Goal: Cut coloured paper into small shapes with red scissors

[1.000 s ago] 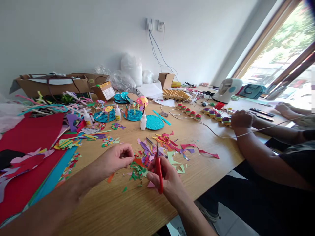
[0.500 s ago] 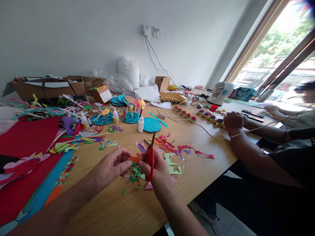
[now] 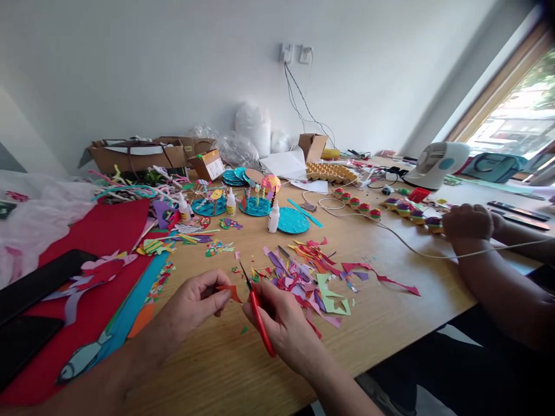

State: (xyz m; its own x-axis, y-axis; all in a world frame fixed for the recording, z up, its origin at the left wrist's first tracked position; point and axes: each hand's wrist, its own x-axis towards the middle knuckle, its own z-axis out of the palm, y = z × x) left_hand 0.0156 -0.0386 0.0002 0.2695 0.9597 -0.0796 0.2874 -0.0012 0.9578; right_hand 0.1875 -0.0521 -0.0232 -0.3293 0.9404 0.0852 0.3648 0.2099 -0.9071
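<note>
My left hand (image 3: 197, 303) pinches a small orange paper scrap (image 3: 229, 292) between thumb and fingers, just above the wooden table (image 3: 225, 370). My right hand (image 3: 281, 320) grips red-handled scissors (image 3: 256, 306), their blades pointing up-left at the scrap's right edge. A heap of coloured paper cuttings (image 3: 310, 271) lies just right of my hands.
Red and blue sheets (image 3: 104, 231) with paper fish cover the left. Teal discs (image 3: 292, 221), glue bottles (image 3: 273, 217), pipe cleaners and cardboard boxes (image 3: 143, 153) stand behind. Another person's arm (image 3: 489, 260) rests at the right by a row of decorated cups (image 3: 403, 209), a cable and a white fan (image 3: 437, 164).
The view has swung left. My hands have come together: the orange scrap now sits in my left fingers, with the scissors tilted up-left toward it.
</note>
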